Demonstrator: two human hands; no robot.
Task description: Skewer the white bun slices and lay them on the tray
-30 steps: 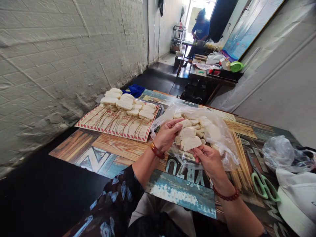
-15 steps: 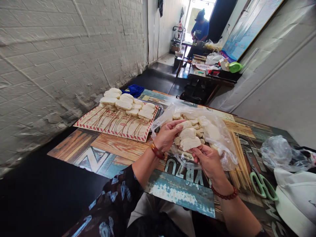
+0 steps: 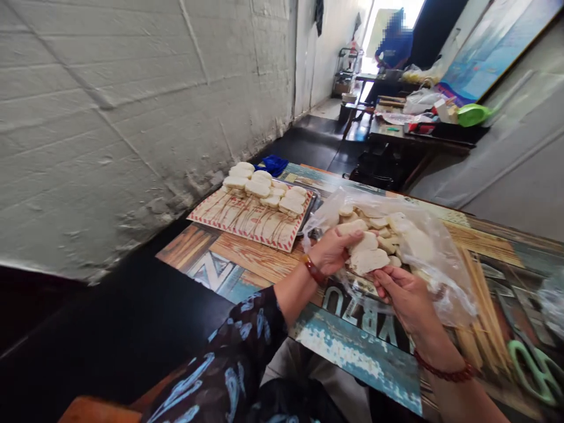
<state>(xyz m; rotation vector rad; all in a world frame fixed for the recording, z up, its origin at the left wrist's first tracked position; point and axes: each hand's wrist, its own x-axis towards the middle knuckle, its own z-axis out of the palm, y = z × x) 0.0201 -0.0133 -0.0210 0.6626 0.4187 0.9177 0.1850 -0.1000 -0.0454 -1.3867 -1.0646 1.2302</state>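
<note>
Between my two hands are pale slices of steamed bun (image 3: 369,257), held over an open clear plastic bag (image 3: 445,258). My left hand (image 3: 331,251) pinches the slices at their left side, thumb on top. Close to the lower edge of the nearest slice, my right hand (image 3: 404,289) has its fingers closed around a thin skewer, mostly hidden by the hand. More loose slices (image 3: 388,236) lie inside the bag behind my fingers. Left of the bag, finished rows of skewered slices (image 3: 258,187) rest on a tray lined with red-striped paper (image 3: 247,226), their sticks pointing toward me.
A bundle of bamboo skewers (image 3: 482,311) and green-handled scissors (image 3: 535,373) lie on the right of the patterned table (image 3: 356,346). A blue cloth (image 3: 274,165) sits behind the tray. Farther back, a person (image 3: 395,44) stands by another cluttered table (image 3: 396,124).
My view has turned left, so the table and both hands appear farther right. My hands keep their grip on the slices and skewer over the bag.
</note>
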